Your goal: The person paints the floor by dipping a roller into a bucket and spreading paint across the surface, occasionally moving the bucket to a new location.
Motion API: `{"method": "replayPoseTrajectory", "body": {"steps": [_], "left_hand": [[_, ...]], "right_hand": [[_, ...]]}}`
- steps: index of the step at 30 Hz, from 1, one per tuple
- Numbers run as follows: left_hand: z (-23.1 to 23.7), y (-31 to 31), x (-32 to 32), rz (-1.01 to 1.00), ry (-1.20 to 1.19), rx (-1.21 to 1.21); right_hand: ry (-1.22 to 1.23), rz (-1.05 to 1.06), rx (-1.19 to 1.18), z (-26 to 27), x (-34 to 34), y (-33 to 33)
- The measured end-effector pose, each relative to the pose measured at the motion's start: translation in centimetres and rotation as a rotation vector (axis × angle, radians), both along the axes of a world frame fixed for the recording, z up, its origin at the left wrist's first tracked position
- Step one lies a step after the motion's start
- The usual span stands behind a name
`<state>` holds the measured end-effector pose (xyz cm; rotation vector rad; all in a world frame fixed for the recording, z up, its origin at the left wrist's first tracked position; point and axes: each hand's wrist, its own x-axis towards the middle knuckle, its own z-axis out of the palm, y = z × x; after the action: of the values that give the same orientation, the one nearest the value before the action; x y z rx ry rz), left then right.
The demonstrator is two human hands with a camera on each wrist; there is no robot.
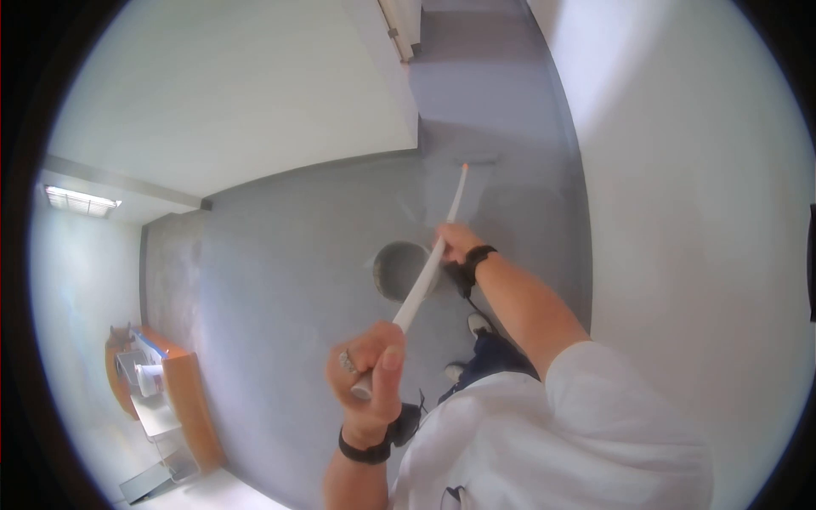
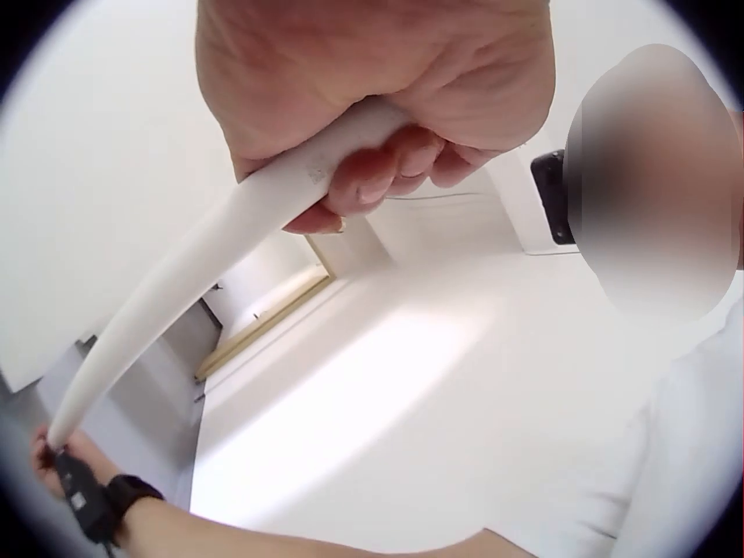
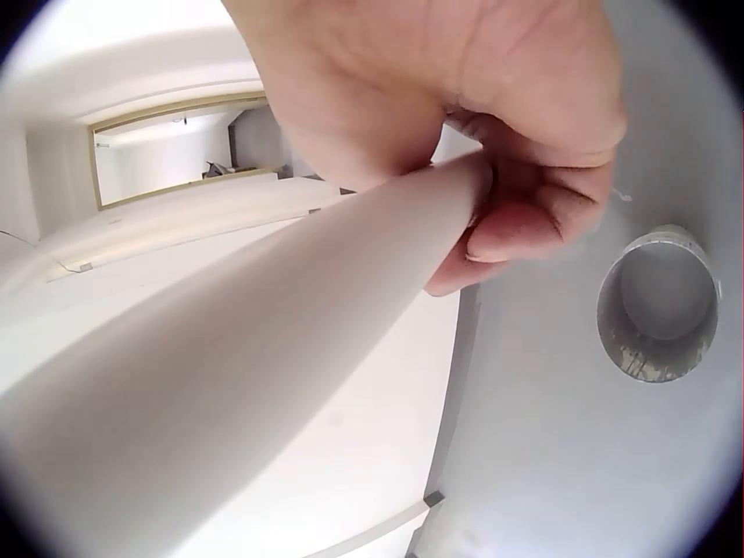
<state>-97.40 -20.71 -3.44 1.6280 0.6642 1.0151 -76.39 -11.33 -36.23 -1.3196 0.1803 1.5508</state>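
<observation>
A paint roller on a long white pole point(image 1: 420, 293) slants away from me across the grey floor. Its roller head point(image 1: 483, 159) lies on the floor at the far end, past an orange tip on the pole. My left hand point(image 1: 370, 370), with a ring on one finger, grips the near end of the pole; its curled fingers point(image 2: 370, 177) show in the left wrist view. Farther along, my right hand point(image 1: 459, 241) holds the pole, fingers wrapped around it point(image 3: 523, 227). A paint-smeared bucket point(image 1: 399, 272) stands on the floor just left of the right hand.
White walls point(image 1: 680, 255) close in on the right, and a wall corner point(image 1: 416, 140) juts in at upper left. Grey floor runs on into a narrow passage point(image 1: 480, 68). Orange-brown furniture point(image 1: 191, 399) holding a white tub point(image 1: 150, 380) stands at left. My shoes point(image 1: 478, 324) are near the bucket.
</observation>
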Motion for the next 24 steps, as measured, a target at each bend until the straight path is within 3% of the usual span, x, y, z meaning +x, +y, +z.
{"method": "replayPoseTrajectory", "body": {"steps": [2,5,8,10,13,18,19,24], "left_hand": [[0.8,-1.3,-1.7,0.165,0.058,-0.090],[2.2,-5.1,-4.4,0.196,0.010,-0.079],[4.8,-9.1,-6.8,0.235,-0.075,0.007],[7.5,-10.1,-7.2,0.005,-0.152,-0.031],[7.3,-12.0,-8.3,-0.030,-0.186,0.029],[3.1,-11.4,-8.0,0.026,-0.171,0.061],[2.7,-11.3,-6.2,0.156,-0.145,0.043],[0.5,-7.0,0.5,0.120,-0.120,0.022]], "right_hand": [[0.069,-0.001,0.052,0.0,-2.3,-2.5],[0.156,0.056,0.074,0.4,-5.7,-6.9],[0.172,0.092,0.033,4.3,-8.8,-11.5],[0.209,0.084,0.035,5.3,-10.3,-14.0],[0.267,0.070,0.041,6.0,-11.3,-16.1],[0.203,0.051,0.145,2.1,-9.9,-13.8],[0.194,0.023,0.123,1.9,-8.9,-12.6],[0.212,-0.056,0.119,0.5,-1.5,-8.7]]}}
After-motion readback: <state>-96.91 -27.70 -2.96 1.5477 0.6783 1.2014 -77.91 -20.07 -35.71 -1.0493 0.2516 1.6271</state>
